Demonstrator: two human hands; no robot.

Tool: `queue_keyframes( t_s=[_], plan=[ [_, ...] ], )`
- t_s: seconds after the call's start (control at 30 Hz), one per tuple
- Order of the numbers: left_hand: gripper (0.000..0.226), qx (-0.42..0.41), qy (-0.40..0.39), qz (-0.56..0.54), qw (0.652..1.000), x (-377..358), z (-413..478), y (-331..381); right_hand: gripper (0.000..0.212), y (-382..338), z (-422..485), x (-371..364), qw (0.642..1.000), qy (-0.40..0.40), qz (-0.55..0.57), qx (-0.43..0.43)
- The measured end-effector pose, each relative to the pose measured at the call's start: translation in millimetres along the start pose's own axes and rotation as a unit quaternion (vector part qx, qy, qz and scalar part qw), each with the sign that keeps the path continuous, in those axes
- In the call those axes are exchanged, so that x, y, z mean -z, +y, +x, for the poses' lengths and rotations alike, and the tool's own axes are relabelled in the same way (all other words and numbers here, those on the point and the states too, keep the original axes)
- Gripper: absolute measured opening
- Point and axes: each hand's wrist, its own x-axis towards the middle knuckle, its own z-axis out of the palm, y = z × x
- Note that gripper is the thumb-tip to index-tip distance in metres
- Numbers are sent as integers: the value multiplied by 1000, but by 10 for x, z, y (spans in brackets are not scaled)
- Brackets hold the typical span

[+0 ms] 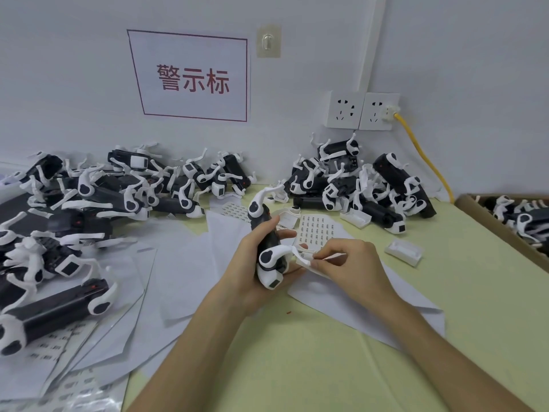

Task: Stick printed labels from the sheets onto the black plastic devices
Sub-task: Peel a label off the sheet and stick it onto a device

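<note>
My left hand [252, 263] grips a black plastic device with white arms [267, 248], held upright above the middle of the table. My right hand [347, 263] is just to its right, its fingertips pinching a small white label [306, 261] at the device's lower white arm. A sheet of printed labels [316, 230] lies flat on the table right behind both hands. Whether the label touches the device cannot be told.
Piles of black-and-white devices lie at the left [74, 209] and at the back right [365, 185]. A cardboard box [487, 221] with more devices stands at the right edge. Loose backing sheets [184, 263] cover the left half. Small white trays [404, 251] lie nearby.
</note>
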Motion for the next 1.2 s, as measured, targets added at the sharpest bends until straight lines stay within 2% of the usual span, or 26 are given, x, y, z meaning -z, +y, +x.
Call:
queue_keyframes(
  t_s=[0.27, 0.43, 0.7, 0.87, 1.0, 1.13, 1.2],
  plan=[
    [48, -12, 7, -2, 1000, -33, -14, -5, 18, -46, 7, 13, 1000, -7, -7, -18],
    [49, -10, -26, 15, 1000, -59, -44, -13, 26, -74, -8, 10, 1000, 4, -11, -19],
    [47, -6, -23, -10, 1000, -25, -28, -25, 24, -91, -13, 12, 1000, 4, -1, -15],
    [54, -14, -9, -22, 1000, -2, -9, -24, 22, -88, -22, 2, 1000, -8, -4, -7],
    [55, -19, -1, -21, 1000, -10, -5, -5, 20, -111, -8, 7, 999, -17, 45, -14],
    [57, -24, 7, -23, 999, 2, 0, 1, 33, -71, 36, 40, 992, -36, 101, -64],
    [58, -26, 6, -25, 999, 3, -14, 8, 27, -67, 57, 47, 985, -40, 146, -78]
  ],
)
